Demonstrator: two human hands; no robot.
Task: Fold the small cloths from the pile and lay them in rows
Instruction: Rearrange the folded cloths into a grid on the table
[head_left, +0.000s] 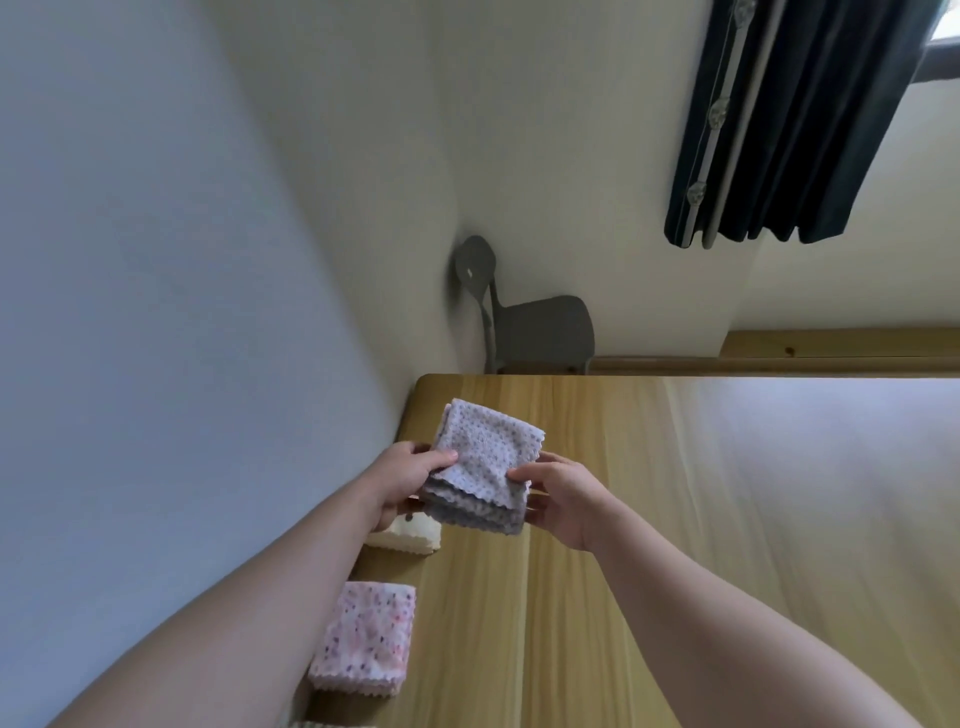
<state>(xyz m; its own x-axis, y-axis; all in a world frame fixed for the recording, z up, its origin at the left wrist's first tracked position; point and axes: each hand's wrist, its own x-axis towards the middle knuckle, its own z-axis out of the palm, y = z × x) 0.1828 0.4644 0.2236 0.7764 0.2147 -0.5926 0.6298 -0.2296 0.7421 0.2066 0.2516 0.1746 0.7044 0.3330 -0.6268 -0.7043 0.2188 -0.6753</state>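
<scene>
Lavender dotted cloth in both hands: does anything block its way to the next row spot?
Nothing visible does. The lavender dotted cloth, held by left hand and right hand, is above the far left corner of the light wooden table; the folded cream cloth and pink speckled cloth lie nearer. Wood directly beneath is hidden.

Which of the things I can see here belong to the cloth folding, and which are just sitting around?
Part of the job:
- lilac dotted cloth, gripped by the left hand and the right hand
- cream folded cloth
- pink speckled folded cloth
- wooden table they lie on

Just there:
- grey chair
- dark curtain
</scene>
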